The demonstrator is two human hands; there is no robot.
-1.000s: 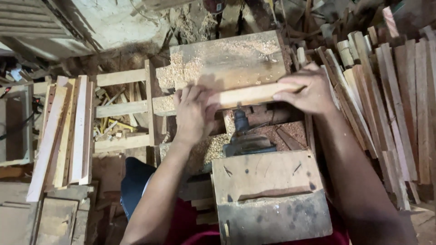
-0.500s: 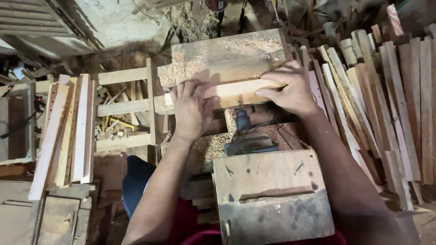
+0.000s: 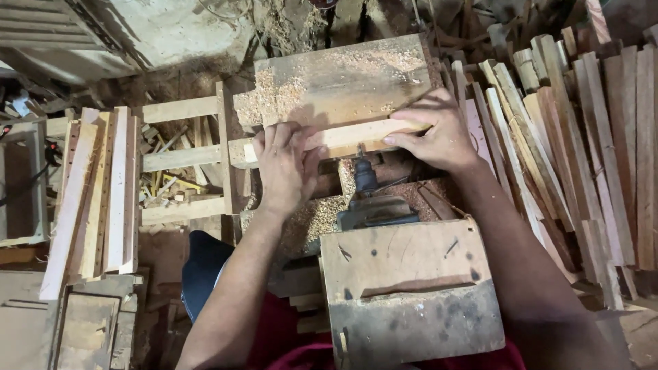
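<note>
There is one view only, from a camera worn on the person's head. It looks steeply down, almost straight from above, and faces away from the person's body, so the far edge of the desk [image 3: 336, 75] lies toward the top of the picture and the person's lap sits at the bottom. It is near: both forearms run up from the bottom edge, and the left hand [image 3: 284, 164] and right hand [image 3: 439, 133] sit close to the middle. The field is wide enough to take in stacked wooden slats [image 3: 589, 151] beyond the desk's right edge and a slatted frame [image 3: 103, 192] beyond its left edge. With no second view, no part of the scene is shared.
</note>
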